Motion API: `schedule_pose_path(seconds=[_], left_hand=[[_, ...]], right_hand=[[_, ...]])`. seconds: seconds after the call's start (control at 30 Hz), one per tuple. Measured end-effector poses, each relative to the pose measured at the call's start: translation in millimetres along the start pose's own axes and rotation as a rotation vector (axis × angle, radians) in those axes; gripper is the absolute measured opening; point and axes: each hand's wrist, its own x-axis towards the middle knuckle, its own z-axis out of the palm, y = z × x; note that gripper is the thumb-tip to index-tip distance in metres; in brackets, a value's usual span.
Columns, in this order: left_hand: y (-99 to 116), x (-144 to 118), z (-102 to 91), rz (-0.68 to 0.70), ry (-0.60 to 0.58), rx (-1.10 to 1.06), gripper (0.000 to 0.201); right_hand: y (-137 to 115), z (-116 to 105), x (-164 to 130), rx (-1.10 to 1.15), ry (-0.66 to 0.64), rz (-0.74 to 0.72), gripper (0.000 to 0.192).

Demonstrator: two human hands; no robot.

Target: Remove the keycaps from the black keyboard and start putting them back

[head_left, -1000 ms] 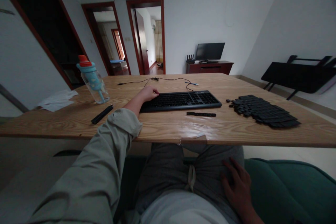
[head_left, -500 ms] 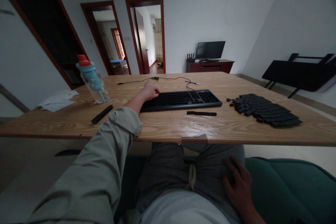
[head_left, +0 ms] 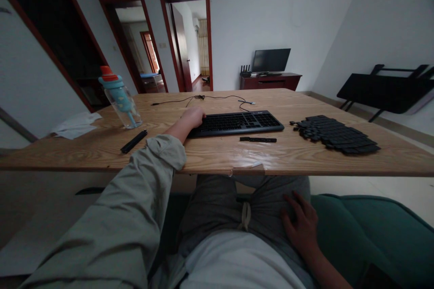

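Note:
A black keyboard [head_left: 237, 123] lies on the wooden table [head_left: 203, 156]. My left hand [head_left: 194, 117] is over its left end, fingers curled down and closed at the keys; what they hold, if anything, is hidden. My right hand [head_left: 301, 223] rests on my right thigh with fingers apart and nothing in it. In front of the keyboard lies a thin black bar [head_left: 258, 140]. To its right, many small black pieces that look like keycaps [head_left: 335, 134] are laid out in rows.
On the left stand a clear bottle [head_left: 122, 104] with a red and blue top, white tissue [head_left: 76, 125] and a slim black object [head_left: 134, 142]. The keyboard's cable [head_left: 203, 96] runs along the back. A green seat [head_left: 366, 226] is beside me.
The view has tilted slightly, so the table sits a little higher in it. My left hand has lowered slightly onto the keyboard's left end. My right hand stays on my thigh.

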Motion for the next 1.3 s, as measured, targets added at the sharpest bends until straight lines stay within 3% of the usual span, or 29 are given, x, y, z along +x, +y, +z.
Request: schedule_pose_path(seconds=[0.13, 0.33, 0.53, 1.1, 1.2, 1.3], left_hand=[[4.2, -8.1, -0.8, -0.048, -0.034, 0.049, 0.038], [-2.4, -23.5, -11.9, 0.010, 0.144, 0.070, 0.041], [5.2, -25.7, -16.9, -0.003, 0.017, 0.093, 0.042], [12.0, -20.6, -24.0, -0.083, -0.069, 0.157, 0.042], [32.3, -29.4, -23.5, 0.054, 0.050, 0.115, 0.035], [69.4, -41.7, -21.4, 0.415, 0.142, -0.097, 0.030]], right_hand=[[-0.3, -0.2, 0.1, 0.002, 0.013, 0.001, 0.033], [3.1, 1.3, -3.4, -0.011, 0.007, -0.014, 0.035], [0.0, 0.3, -0.8, -0.004, 0.017, -0.014, 0.033], [-2.2, 0.4, -0.7, 0.004, 0.022, -0.001, 0.033], [-2.2, 0.5, -1.2, 0.001, 0.018, -0.004, 0.033], [-2.6, 0.5, -2.0, 0.002, 0.013, 0.004, 0.033]])
